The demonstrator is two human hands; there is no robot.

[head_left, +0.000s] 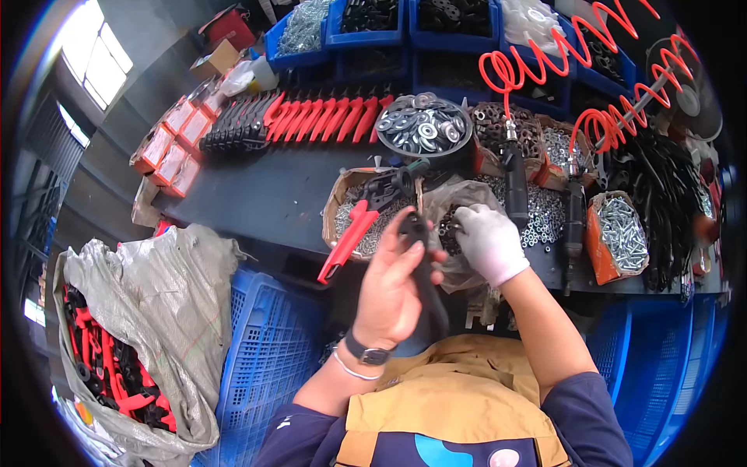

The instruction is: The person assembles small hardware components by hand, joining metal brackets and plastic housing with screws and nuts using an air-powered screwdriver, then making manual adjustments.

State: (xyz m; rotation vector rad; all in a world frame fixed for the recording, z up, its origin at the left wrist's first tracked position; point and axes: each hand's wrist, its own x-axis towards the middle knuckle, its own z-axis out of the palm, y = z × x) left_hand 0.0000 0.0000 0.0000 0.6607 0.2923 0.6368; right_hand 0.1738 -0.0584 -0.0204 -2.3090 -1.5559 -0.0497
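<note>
My bare left hand (387, 292) is closed around a long black handle-like part (429, 288) with a rounded upper end, slightly blurred. In a white glove, my right hand (489, 243) reaches into a clear plastic bag (461, 193) of small dark pieces (449, 222). Its fingertips are bent together among them; whatever they grip is hidden. Just beyond my left hand, a tool with a red handle (350, 240) and a black head (387, 187) lies across a cardboard box (336, 204) of small metal parts.
Red-handled tools (331, 117) stand in a row behind, beside a bowl of washers (425, 128). Two black air screwdrivers (514, 175) hang on red coiled hoses (537, 66) at right, near a box of screws (620, 233). A sack (163, 288) and a blue crate (261, 335) are at left.
</note>
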